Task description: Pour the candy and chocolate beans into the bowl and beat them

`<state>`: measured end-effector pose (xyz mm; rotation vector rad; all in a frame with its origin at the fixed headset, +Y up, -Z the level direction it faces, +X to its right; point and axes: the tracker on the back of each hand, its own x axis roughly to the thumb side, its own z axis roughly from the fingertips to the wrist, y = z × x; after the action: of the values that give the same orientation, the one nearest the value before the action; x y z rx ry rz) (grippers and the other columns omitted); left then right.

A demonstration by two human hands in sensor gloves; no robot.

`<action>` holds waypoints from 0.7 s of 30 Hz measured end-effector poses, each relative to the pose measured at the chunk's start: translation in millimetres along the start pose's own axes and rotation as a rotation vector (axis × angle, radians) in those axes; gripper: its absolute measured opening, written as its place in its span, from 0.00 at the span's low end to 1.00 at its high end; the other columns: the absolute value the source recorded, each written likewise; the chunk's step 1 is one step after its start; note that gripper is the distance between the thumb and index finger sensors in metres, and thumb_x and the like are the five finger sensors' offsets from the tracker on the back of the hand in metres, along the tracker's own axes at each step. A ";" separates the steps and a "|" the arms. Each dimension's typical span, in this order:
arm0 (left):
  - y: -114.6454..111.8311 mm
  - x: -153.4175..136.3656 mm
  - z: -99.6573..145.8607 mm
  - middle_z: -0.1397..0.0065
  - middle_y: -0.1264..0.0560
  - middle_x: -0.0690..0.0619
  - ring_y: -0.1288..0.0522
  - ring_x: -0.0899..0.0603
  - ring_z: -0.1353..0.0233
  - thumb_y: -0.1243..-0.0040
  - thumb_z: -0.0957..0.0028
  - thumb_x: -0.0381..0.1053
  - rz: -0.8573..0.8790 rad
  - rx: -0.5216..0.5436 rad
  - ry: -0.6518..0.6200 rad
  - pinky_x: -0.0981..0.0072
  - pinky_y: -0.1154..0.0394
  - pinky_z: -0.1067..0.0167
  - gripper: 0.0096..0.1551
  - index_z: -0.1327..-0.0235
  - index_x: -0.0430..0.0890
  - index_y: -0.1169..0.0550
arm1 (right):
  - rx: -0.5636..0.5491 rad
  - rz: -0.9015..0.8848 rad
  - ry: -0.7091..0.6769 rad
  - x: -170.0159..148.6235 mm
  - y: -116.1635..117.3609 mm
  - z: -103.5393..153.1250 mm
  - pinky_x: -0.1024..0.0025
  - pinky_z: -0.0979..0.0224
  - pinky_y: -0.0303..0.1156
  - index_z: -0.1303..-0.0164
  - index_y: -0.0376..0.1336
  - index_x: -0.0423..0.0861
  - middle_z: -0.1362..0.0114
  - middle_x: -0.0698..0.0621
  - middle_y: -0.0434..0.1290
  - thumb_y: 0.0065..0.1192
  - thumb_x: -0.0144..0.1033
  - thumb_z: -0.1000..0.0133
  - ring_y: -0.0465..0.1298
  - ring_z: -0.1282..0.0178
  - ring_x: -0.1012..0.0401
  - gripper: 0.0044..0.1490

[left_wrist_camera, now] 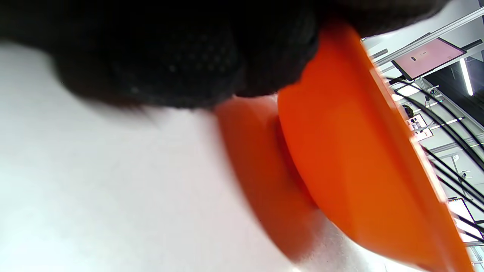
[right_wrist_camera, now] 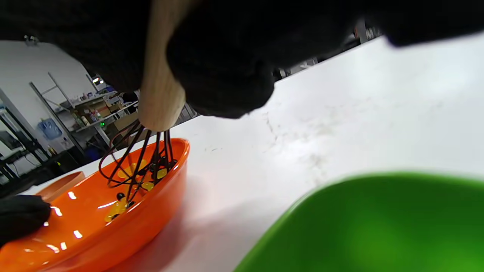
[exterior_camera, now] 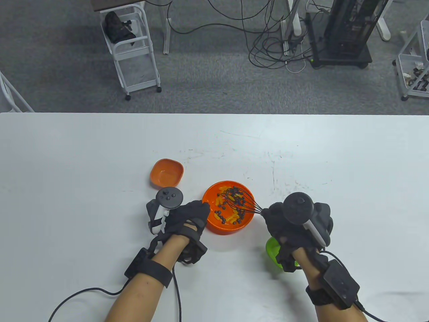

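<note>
An orange bowl (exterior_camera: pixel 214 225) sits mid-table with yellow candy (exterior_camera: pixel 230 219) and dark chocolate beans (exterior_camera: pixel 218 213) in it. My left hand (exterior_camera: pixel 187 214) grips its left rim; up close in the left wrist view the bowl (left_wrist_camera: pixel 351 151) fills the right side under my gloved fingers (left_wrist_camera: pixel 181 56). My right hand (exterior_camera: pixel 285 223) grips the wooden handle (right_wrist_camera: pixel 160 94) of a black wire whisk (exterior_camera: pixel 239 200), whose wires (right_wrist_camera: pixel 136 162) dip into the bowl (right_wrist_camera: pixel 113 226) among the candy.
A small empty orange dish (exterior_camera: pixel 166 172) stands up-left of the bowl. A green dish (exterior_camera: pixel 273 251) lies under my right wrist, large in the right wrist view (right_wrist_camera: pixel 378 226). The white table (exterior_camera: pixel 100 151) ends at a far edge above grey carpet.
</note>
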<state>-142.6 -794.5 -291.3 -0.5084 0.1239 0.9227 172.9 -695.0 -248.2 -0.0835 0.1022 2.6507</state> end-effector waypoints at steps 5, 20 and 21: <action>0.8 -1.5 -1.2 0.64 0.15 0.58 0.15 0.48 0.68 0.49 0.47 0.69 0.019 -0.010 0.009 0.62 0.17 0.75 0.27 0.60 0.47 0.19 | 0.033 -0.035 -0.042 6.0 10.5 0.7 0.60 0.81 0.82 0.46 0.77 0.40 0.67 0.49 0.85 0.67 0.55 0.47 0.78 0.88 0.58 0.34; -0.2 -0.9 -0.9 0.64 0.15 0.59 0.15 0.48 0.68 0.49 0.47 0.70 0.011 -0.004 0.011 0.62 0.17 0.75 0.27 0.60 0.48 0.19 | -0.020 0.209 -0.094 22.5 -20.7 21.2 0.58 0.79 0.82 0.47 0.79 0.42 0.67 0.47 0.86 0.74 0.54 0.50 0.78 0.87 0.56 0.32; 0.1 -1.2 -0.9 0.64 0.15 0.59 0.15 0.48 0.68 0.49 0.47 0.70 0.013 -0.005 0.011 0.62 0.17 0.74 0.27 0.60 0.48 0.19 | -0.036 0.221 -0.090 23.1 -19.3 21.0 0.58 0.79 0.82 0.47 0.79 0.42 0.67 0.47 0.86 0.74 0.54 0.49 0.78 0.87 0.56 0.32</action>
<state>-143.3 -795.7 -291.8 -0.5182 0.1350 0.9337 160.7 -665.4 -230.2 0.0373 0.0359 2.8724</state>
